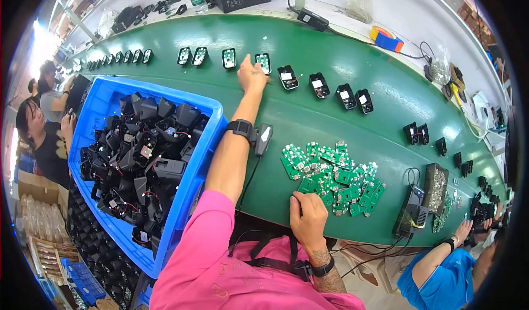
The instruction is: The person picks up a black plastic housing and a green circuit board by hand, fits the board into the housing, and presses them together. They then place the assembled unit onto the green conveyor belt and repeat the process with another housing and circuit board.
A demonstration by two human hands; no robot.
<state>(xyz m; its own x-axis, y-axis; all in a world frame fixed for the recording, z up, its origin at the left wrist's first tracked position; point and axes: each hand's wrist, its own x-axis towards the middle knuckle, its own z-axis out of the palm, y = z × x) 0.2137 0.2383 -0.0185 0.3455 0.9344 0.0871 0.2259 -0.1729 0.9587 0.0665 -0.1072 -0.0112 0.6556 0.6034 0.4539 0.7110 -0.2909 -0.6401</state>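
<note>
A smooth, glossy green surface [341, 56] curves across the view, its far edge meeting a pale ledge. At its left side stands one rectangular blue plastic bin [179, 200] with a rounded rim, heaped with angular, matte black plastic housings [168, 168], too jumbled to count, thin red wires showing among them. Toward the surface's near edge lies a loose heap of flat green circuit boards [344, 176], overlapping too much to count, dotted with white and metallic components. The left hand [252, 78] reaches toward the far edge, its fingers spread around the near left rim of a board-fitted casing [263, 63]; whether they grip it, I cannot tell. The right hand [309, 216] is beside the heap's near side, fingers curled inward; whether they pinch a board is hidden. Counting that casing, four hollow black shells with rounded corners and fitted green-and-white boards stand in the middle of the row, parallel to the far edge. Four open casings [319, 85] follow to their right, each showing a white rectangular label [286, 76], its print too small to read. One ring-shaped roll of tape [387, 38], yellow, blue and orange-red, sits by the far edge.
</note>
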